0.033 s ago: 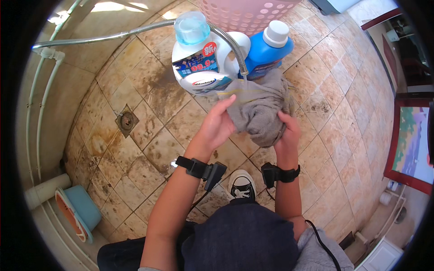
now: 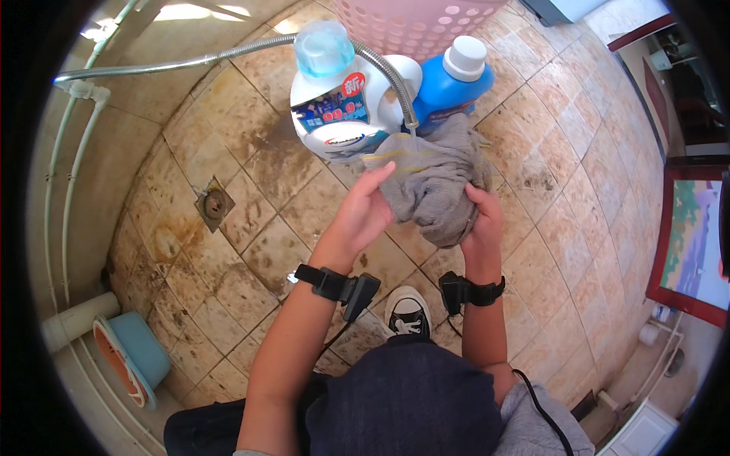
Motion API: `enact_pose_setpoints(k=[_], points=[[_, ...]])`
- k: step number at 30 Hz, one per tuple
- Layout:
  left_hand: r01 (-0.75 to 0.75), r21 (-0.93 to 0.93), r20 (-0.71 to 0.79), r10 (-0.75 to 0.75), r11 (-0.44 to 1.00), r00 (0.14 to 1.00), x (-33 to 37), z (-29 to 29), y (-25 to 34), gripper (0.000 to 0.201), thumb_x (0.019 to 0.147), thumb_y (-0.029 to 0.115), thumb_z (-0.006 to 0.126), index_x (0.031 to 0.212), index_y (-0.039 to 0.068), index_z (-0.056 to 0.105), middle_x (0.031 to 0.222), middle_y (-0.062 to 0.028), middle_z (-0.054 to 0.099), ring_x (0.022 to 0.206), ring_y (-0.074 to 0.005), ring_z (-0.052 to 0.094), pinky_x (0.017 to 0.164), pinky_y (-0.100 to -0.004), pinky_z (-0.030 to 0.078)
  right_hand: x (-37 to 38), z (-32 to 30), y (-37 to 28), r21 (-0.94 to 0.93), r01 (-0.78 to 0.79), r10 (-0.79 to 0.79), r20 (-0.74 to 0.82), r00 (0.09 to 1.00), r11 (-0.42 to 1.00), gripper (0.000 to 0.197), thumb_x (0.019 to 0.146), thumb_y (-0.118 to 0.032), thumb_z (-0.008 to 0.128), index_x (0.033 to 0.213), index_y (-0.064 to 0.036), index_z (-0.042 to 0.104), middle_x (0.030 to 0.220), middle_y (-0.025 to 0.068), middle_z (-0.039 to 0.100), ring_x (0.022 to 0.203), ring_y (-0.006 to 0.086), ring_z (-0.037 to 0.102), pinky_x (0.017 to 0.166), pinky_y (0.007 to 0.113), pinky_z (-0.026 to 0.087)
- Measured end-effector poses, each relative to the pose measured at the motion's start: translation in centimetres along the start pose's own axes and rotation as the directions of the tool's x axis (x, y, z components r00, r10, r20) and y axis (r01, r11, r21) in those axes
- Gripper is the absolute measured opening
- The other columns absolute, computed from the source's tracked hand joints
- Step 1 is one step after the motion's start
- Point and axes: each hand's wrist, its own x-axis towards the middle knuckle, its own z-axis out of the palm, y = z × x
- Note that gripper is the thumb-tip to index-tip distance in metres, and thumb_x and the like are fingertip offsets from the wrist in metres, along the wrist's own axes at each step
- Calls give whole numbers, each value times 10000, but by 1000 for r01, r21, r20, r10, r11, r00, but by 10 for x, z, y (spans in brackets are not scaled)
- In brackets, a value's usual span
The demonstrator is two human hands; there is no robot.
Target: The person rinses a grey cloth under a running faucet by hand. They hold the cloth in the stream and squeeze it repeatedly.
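Observation:
A crumpled grey cloth [image 2: 437, 186] with a thin yellow stripe is bunched between my two hands, above the tiled floor. My left hand [image 2: 366, 209] grips its left edge, thumb on top and fingers beneath. At the right side, my right hand [image 2: 484, 220] is closed on the bundle, its fingers partly hidden under the folds. Just over the cloth's upper edge ends a flexible metal hose [image 2: 394, 83], and a thin stream of water seems to come from its tip. Behind the cloth stand a white detergent jug [image 2: 334, 110] with a clear blue cap and a blue bottle [image 2: 452, 87] with a white cap.
A pink perforated basket [image 2: 418, 26] stands beyond the bottles. Set into the stained tiles at left is a floor drain [image 2: 214, 204]. Blue and orange basins [image 2: 137, 353] lean by the left wall near white pipes [image 2: 80, 152]. My shoe [image 2: 407, 311] is below my hands.

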Motion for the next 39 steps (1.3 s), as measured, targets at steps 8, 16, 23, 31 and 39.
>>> enact_pose_setpoints(k=[8, 16, 23, 31, 39], points=[[-154, -139, -31, 151, 978, 988, 3, -3, 11, 535, 1021, 393, 381, 1396, 11, 377, 1413, -133, 472, 1290, -263, 466, 1112, -419, 329, 26, 41, 39, -448, 73, -36, 91, 995, 891, 436, 854, -151, 703, 1214, 33, 542, 1104, 91, 640, 979, 146, 610, 847, 288, 494], [-163, -72, -54, 160, 984, 986, 11, -7, 6, 667, 1006, 527, 324, 1420, 4, 347, 1440, -127, 444, 1335, -261, 411, 1137, -397, 282, 56, 40, 61, -546, 212, -212, 64, 975, 810, 420, 841, -243, 742, 1116, 28, 574, 1041, 84, 653, 939, 156, 601, 839, 303, 480], [-191, -115, -138, 175, 975, 975, 4, -11, 4, 517, 1024, 390, 401, 1370, 6, 411, 1382, -112, 504, 1284, -243, 466, 1104, -383, 326, 61, 44, 78, -549, 218, -290, -46, 956, 807, 355, 915, -212, 631, 1154, 40, 559, 1081, 119, 643, 982, 177, 586, 865, 318, 456], [-282, 615, -269, 532, 736, 803, 29, -40, -11, 208, 937, 175, 626, 1021, -15, 614, 925, -34, 661, 782, -124, 603, 717, -270, 480, 46, 21, 73, -225, 125, -133, -20, 991, 966, 407, 922, -60, 592, 1299, 25, 466, 1215, 114, 589, 1073, 211, 576, 948, 334, 447], [256, 578, -565, 154, 774, 810, 40, -49, -7, 529, 916, 560, 552, 1041, 49, 616, 949, -35, 646, 815, -126, 599, 716, -270, 459, 32, -6, 29, -115, 171, -172, 0, 985, 979, 383, 934, -82, 599, 1287, 5, 479, 1207, 121, 594, 1071, 227, 597, 912, 368, 494]])
